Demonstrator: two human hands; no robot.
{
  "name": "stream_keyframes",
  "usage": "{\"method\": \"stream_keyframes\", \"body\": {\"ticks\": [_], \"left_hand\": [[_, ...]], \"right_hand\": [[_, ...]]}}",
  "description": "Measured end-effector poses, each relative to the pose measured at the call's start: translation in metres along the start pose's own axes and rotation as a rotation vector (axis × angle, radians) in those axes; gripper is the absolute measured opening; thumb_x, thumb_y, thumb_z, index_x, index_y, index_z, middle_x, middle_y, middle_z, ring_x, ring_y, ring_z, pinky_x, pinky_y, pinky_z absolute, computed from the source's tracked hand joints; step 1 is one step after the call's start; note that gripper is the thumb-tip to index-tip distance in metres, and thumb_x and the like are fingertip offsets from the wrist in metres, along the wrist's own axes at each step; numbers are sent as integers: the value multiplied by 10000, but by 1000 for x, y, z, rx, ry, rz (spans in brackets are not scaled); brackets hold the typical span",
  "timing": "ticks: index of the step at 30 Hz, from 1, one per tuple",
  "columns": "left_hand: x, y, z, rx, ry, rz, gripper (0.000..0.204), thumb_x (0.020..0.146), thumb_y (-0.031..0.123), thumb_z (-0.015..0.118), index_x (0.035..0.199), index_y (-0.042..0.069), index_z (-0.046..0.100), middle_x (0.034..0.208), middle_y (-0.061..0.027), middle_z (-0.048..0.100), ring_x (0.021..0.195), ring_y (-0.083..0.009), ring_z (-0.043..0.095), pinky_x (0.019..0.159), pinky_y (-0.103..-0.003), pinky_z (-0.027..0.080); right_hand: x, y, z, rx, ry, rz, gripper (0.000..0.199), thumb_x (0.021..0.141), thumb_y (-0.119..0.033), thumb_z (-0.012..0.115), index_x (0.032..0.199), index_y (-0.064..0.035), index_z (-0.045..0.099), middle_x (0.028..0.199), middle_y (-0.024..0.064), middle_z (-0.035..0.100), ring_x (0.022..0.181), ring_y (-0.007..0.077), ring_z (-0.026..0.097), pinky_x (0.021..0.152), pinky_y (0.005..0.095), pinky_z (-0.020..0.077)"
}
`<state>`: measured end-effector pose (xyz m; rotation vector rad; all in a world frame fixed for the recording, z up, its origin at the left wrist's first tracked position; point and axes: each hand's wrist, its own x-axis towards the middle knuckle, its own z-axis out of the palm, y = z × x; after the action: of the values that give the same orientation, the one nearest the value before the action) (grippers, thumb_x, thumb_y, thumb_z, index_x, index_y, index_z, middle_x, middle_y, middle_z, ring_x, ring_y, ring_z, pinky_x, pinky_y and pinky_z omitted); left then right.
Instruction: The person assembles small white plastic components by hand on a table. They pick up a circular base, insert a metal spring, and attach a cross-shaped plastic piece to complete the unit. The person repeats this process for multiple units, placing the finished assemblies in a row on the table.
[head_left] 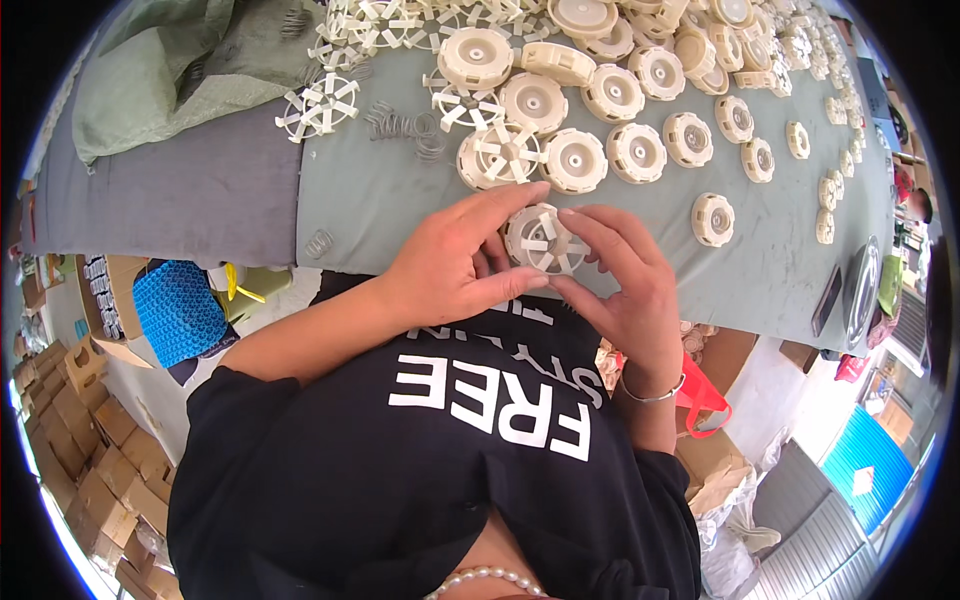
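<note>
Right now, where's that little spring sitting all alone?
In the head view, the lone spring lies left of the left hand, near the front edge of the grey-green table.

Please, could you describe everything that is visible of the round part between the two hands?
The round part is cream-white and looks like plastic. White spokes run out from its middle, with greyer gaps between them. Its spoked face is turned up toward the camera. It is near the front edge of the grey-green table; whether it rests there or is lifted, I cannot tell. The left hand and the right hand hold it from both sides, hiding some of its outline.
</note>
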<state>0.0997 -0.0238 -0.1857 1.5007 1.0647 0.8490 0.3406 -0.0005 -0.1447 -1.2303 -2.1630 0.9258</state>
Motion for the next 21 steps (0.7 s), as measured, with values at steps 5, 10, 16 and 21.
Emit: {"method": "stream_keyframes", "body": {"ticks": [5, 10, 16, 21], "left_hand": [[0, -7, 1, 56, 13, 25, 680, 951, 49, 748, 1590, 87, 518, 1422, -123, 654, 753, -121, 698, 661, -270, 578], [5, -10, 8, -16, 51, 28, 670, 949, -3, 726, 1583, 90, 531, 1410, -143, 660, 725, -109, 692, 651, -270, 563], [-26, 14, -26, 278, 116, 219, 578, 890, 6, 789, 1447, 48, 636, 1376, -151, 672, 682, -105, 627, 602, -244, 504], [-72, 14, -101, 770, 354, 158, 419, 848, 147, 873, 1213, 9, 722, 1188, -100, 677, 840, -149, 600, 644, -280, 465]], "right_hand": [[5, 0, 10, 31, 2, 39, 542, 793, -119, 900, 1302, -64, 721, 1239, 103, 687, 1056, 311, 708, 863, 405, 597], [5, 2, 24, -5, 6, 72, 523, 793, -142, 902, 1279, -64, 727, 1217, 87, 685, 1025, 297, 716, 845, 398, 602], [-37, 8, -11, -100, -134, 12, 597, 736, -110, 924, 1297, -76, 724, 1261, 80, 698, 975, 270, 724, 805, 404, 604], [-106, 67, -115, -304, 328, 296, 551, 723, 31, 901, 1245, -57, 749, 1263, 66, 711, 844, 152, 667, 701, 309, 559]]}}
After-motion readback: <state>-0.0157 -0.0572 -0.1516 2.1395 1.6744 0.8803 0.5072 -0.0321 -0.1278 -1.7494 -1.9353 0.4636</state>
